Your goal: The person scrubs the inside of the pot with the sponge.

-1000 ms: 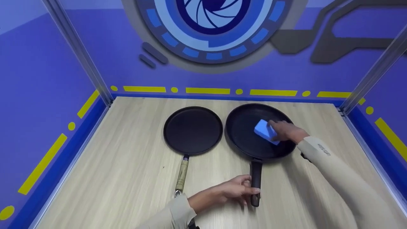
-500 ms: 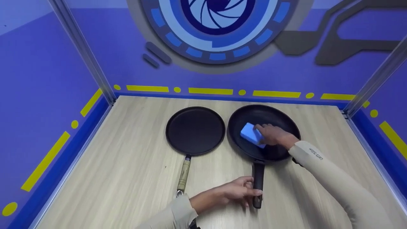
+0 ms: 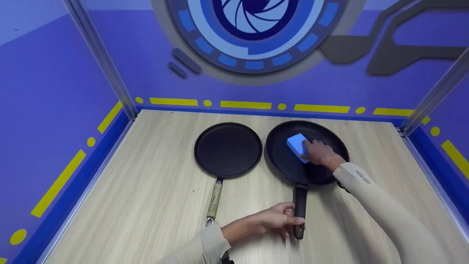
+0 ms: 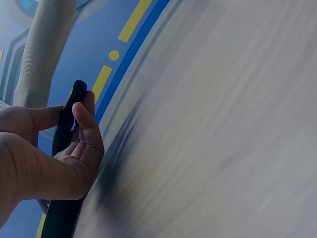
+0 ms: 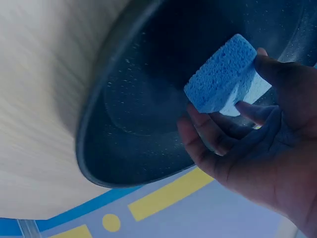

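Observation:
In the head view a black frying pan lies on the right side of the table, its black handle toward the person. My left hand grips that handle near its end, thumb across the top; the left wrist view shows the fingers curled round the handle. Inside the pan my right hand holds a blue sponge between thumb and fingers. Up close in the right wrist view, the porous sponge is pinched over the pan's dark surface, where small droplets or specks show.
A flat black griddle pan with a wooden handle lies just left of the frying pan, the rims close together. The wooden table is bounded by blue printed walls at the back and sides.
The right hand swept the sponge leftward across the frying pan, then back up toward the pan's far side. The left hand keeps its hold on the handle. The head view has shifted slightly.

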`<state>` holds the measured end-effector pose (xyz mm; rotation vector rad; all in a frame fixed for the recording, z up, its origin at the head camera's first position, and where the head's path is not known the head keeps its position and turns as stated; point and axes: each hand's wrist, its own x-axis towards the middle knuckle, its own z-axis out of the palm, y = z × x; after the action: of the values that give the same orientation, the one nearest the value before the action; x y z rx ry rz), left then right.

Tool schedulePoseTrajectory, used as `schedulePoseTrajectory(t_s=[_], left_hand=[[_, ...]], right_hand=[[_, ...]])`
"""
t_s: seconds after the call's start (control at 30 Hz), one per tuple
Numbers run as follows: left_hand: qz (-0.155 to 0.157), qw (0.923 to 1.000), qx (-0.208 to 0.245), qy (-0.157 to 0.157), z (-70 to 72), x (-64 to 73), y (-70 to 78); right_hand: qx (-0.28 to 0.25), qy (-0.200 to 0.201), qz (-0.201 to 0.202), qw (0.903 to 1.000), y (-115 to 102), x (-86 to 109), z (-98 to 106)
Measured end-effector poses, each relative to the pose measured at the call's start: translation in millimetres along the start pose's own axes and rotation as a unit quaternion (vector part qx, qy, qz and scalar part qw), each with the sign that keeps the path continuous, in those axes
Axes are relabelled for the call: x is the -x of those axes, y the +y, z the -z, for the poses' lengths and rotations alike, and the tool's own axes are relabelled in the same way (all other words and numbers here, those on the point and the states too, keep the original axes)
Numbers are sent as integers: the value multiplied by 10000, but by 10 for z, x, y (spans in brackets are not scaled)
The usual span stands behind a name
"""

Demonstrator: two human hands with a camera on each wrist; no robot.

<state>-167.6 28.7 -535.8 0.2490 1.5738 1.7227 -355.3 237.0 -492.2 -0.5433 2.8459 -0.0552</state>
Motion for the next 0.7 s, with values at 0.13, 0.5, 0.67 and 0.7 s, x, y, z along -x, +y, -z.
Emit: schedulePoseTrajectory(t_s=[0.13, 0.5, 0.67, 0.7], left_hand=[[-7, 10000, -9, -39, 0, -1, -1], [-182, 9998, 59, -65, -21, 1, 15], [57, 9987, -87, -507, -51, 83, 13], [110, 9982, -121, -569, -59, 102, 11]], right_hand=[[34, 76, 108, 9999, 19, 126, -31], [-64, 957, 220, 9951, 64, 471, -30], [-709, 1396, 113, 9876, 140, 669, 59], [-860, 1439, 71, 9858, 165, 720, 76]])
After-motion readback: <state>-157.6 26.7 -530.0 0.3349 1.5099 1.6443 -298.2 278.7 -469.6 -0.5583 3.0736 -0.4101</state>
